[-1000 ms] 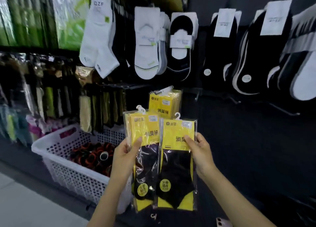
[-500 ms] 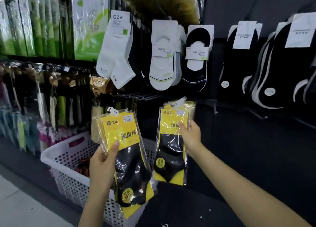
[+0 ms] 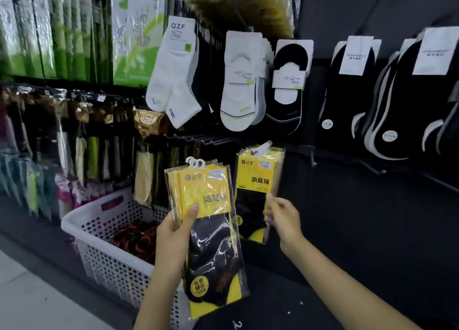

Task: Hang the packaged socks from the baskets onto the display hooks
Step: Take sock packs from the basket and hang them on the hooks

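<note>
Our right hand (image 3: pixel 283 218) sits lower than a moment ago. Back then it was up by the yellow top of the hanging packs (image 3: pixel 258 180). Now it is at their lower right edge. Its fingers (image 3: pixel 270 203) are blurry and lie against that edge, so we cannot tell if they pinch the plastic or have let go. The hanging packs are on the dark wall, with a white hanger (image 3: pixel 263 147) at their top.

Our left hand (image 3: pixel 177 235) grips a stack of sock packs (image 3: pixel 213 250), thumb on the yellow front and fingers behind. The stack is now higher and closer to the hanging packs than before. Its right side hides their lower left corner. White hanger loops stick up from the top of the stack.

Behind our left hand is a white basket (image 3: pixel 99 232) with holes in its sides. Dark rolled things (image 3: pixel 134 237) with red rings lie in it. The stack and our arm cover part of the basket's right end.

Just above the stack, some bare metal hooks (image 3: pixel 198 138) poke out of the wall. Higher up hang white socks (image 3: pixel 171 81), white low socks (image 3: pixel 238 88), a black low sock (image 3: pixel 289 91) and big black socks (image 3: pixel 347 93) off to the right. Green packs (image 3: pixel 49 31) fill the top left.
</note>
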Available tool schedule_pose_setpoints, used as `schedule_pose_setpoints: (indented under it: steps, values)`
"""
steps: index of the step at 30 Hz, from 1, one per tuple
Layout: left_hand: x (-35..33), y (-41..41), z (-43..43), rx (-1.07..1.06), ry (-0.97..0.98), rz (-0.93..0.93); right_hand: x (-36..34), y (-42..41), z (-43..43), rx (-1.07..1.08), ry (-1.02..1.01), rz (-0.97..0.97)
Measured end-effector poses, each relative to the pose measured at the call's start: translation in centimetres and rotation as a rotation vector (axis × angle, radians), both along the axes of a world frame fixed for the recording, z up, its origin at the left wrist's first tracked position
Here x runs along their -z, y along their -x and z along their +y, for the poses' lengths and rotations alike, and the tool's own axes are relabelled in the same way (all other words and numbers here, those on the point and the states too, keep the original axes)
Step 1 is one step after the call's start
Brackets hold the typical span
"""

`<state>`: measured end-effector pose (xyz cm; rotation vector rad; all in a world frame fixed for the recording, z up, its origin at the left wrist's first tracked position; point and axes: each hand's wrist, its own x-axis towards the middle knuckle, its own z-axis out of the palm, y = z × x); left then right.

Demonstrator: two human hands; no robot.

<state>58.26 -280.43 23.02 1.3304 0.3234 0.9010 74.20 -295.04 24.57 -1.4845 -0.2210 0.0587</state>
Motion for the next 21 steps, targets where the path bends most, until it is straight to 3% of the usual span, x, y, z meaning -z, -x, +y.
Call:
schedule_pose_setpoints:
  steps: [3, 5, 15, 21]
  values:
    - [-0.2, -0.6, -1.4, 0.058, 0.019, -0.008, -1.0, 3.4, -0.3, -0.257, 0.034, -0.117]
    - [-0.5, -0.9, -2.3, 0.063, 0.012, -0.013, -1.5, 4.9, -0.4, -0.310, 0.019, -0.169]
    - [-0.5, -1.2, -3.0, 0.126, -0.088, 0.040, -1.3, 5.0, -1.4, -0.281, -0.055, -0.086]
    - [-0.1, -0.8, -1.8, 0.008, -0.078, 0.081, -0.9, 3.3, -2.0, -0.195, -0.100, -0.061]
